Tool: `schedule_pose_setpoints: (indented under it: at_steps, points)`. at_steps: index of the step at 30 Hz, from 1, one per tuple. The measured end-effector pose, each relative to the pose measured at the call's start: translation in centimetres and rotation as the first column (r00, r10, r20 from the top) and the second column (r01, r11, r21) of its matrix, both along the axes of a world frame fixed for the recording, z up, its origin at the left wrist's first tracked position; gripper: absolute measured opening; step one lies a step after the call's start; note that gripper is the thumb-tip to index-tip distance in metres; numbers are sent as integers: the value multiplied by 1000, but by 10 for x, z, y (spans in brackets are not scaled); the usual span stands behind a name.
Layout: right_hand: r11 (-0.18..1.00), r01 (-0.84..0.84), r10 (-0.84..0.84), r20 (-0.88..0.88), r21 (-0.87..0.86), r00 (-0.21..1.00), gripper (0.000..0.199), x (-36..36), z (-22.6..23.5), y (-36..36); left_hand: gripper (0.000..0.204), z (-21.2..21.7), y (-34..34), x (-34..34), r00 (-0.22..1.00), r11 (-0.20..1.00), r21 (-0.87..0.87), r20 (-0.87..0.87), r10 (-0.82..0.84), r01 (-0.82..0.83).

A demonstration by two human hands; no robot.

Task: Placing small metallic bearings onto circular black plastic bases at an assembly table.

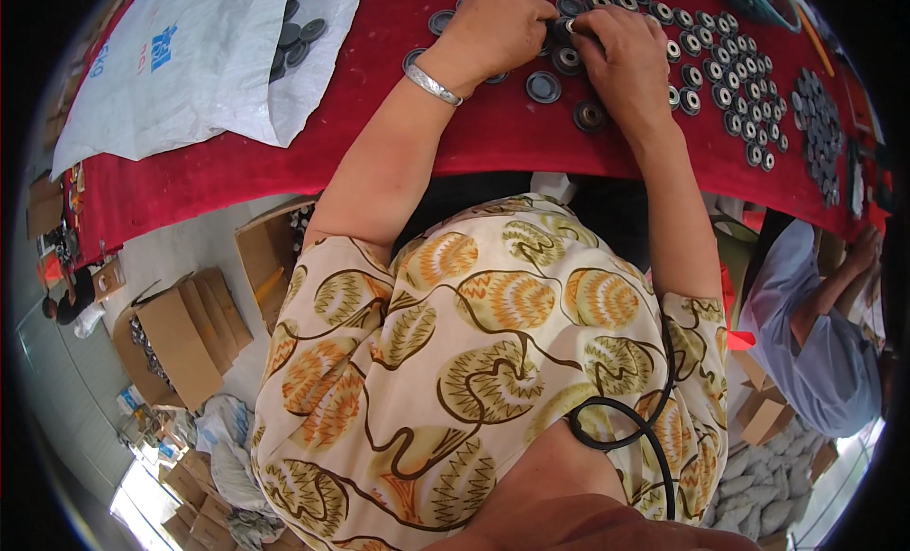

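Note:
On the red-covered table (379, 148), my left hand (498, 34) and my right hand (626, 63) meet near the far edge of the view. A small dark round part with a metal centre (567, 27) sits between their fingertips. My right thumb and forefinger pinch it. The left fingers are curled and pressed together beside it; what they grip is hidden. Loose dark discs lie around both hands, among them a plain grey disc (543, 86) and a disc with a ringed centre (589, 116). Right of my right hand, many round parts with metal centres (749, 86) stand in rows.
A white woven sack (190, 67) with dark discs at its opening covers the table's left. Small grey pieces (817, 124) are heaped at the far right, near a teal basket (763, 1) and an orange stick (815, 41). A co-worker (815, 314) sits right; cardboard boxes (180, 338) stand left.

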State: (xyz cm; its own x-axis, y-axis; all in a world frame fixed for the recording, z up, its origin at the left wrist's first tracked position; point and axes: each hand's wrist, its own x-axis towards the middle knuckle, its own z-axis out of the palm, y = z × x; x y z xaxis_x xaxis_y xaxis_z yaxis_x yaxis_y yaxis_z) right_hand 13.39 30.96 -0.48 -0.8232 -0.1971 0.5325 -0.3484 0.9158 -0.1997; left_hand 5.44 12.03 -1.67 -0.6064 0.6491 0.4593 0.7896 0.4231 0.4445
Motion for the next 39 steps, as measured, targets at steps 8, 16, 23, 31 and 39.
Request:
schedule_pose_setpoints:
  at_steps: [8, 16, 23, 31, 39]
  points:
    - [1000, 30, -30, 83, 8, 996, 15, 2, -1, 1, 16, 8, -3, 5, 996, 995, -48, 11, 92, -92]
    - [1000, 17, -19, 68, 24, 998, 16, -3, -4, -2, 15, 1, 0, 3, 997, 996, 51, 34, -70, 69]
    - [998, -25, 22, 71, 52, 997, 21, -1, -8, 5, 12, 0, -3, -1, 999, 998, 48, 22, -30, 29]
    - [994, -57, 51, 65, 92, 997, 36, 16, -3, 6, 15, 5, -4, -1, 998, 993, 120, 65, -12, 5]
    - [977, -66, 46, 98, 203, 994, 38, 23, 0, -3, 17, 7, -7, -2, 998, 995, 90, 55, 39, -44]
